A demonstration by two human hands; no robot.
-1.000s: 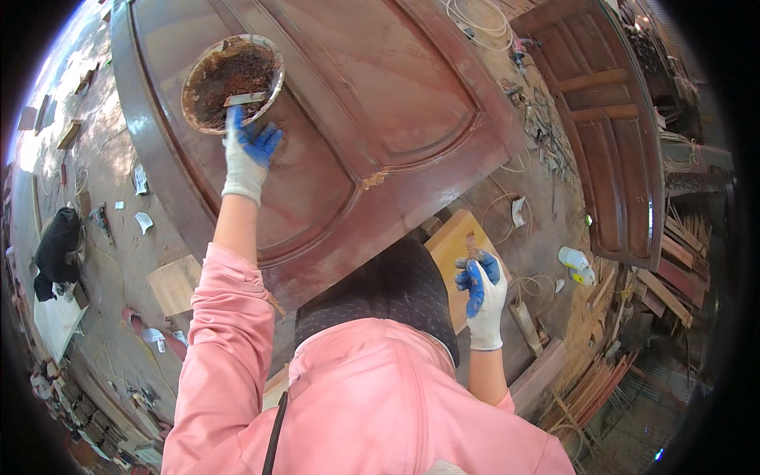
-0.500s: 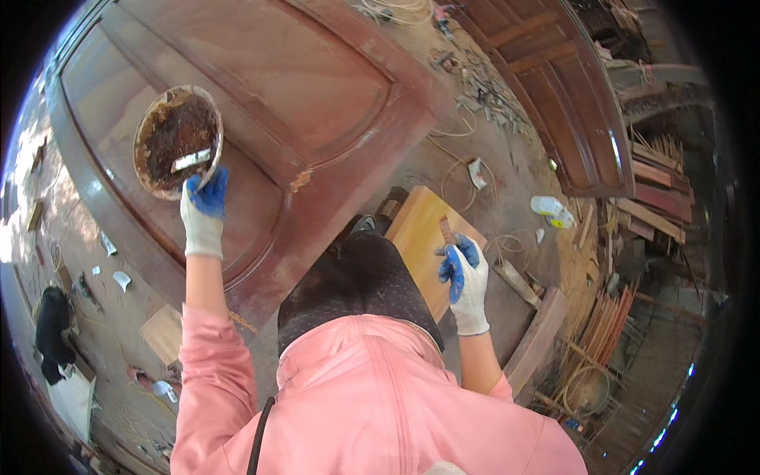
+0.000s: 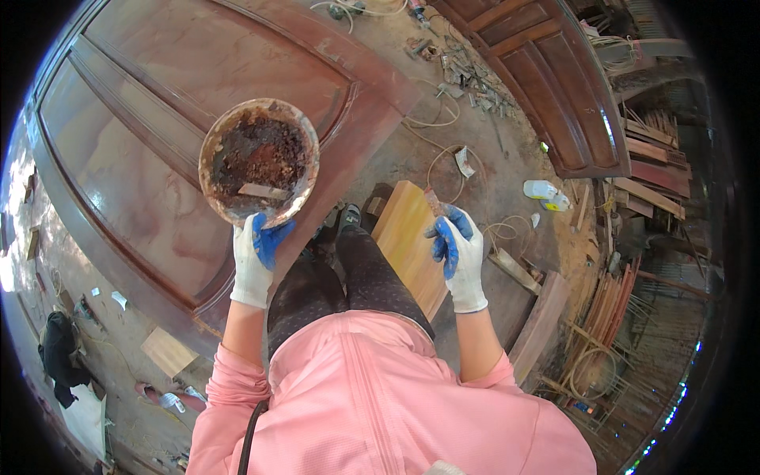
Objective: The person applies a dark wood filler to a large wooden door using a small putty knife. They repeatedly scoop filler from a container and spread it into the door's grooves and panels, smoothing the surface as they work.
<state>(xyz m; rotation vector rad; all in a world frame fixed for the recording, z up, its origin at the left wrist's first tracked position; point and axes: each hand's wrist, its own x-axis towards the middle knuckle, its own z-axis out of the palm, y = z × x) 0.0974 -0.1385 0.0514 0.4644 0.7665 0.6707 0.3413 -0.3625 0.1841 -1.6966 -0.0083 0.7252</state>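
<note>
One bowl (image 3: 207, 163), two gloves (image 3: 252, 277) (image 3: 469, 273)

At nine o'clock, the gloved left hand (image 3: 255, 265) holds a bowl (image 3: 207, 162) of brown paste (image 3: 265, 154) with a pale strip (image 3: 264, 191) inside; near three o'clock, the gloved right hand (image 3: 461, 257) pinches a thin stained piece (image 3: 433, 203). A panelled door (image 3: 154, 150) lies at ten o'clock.

Left fingers (image 3: 275, 239) half-hidden beneath bowl (image 3: 207, 170)
</note>
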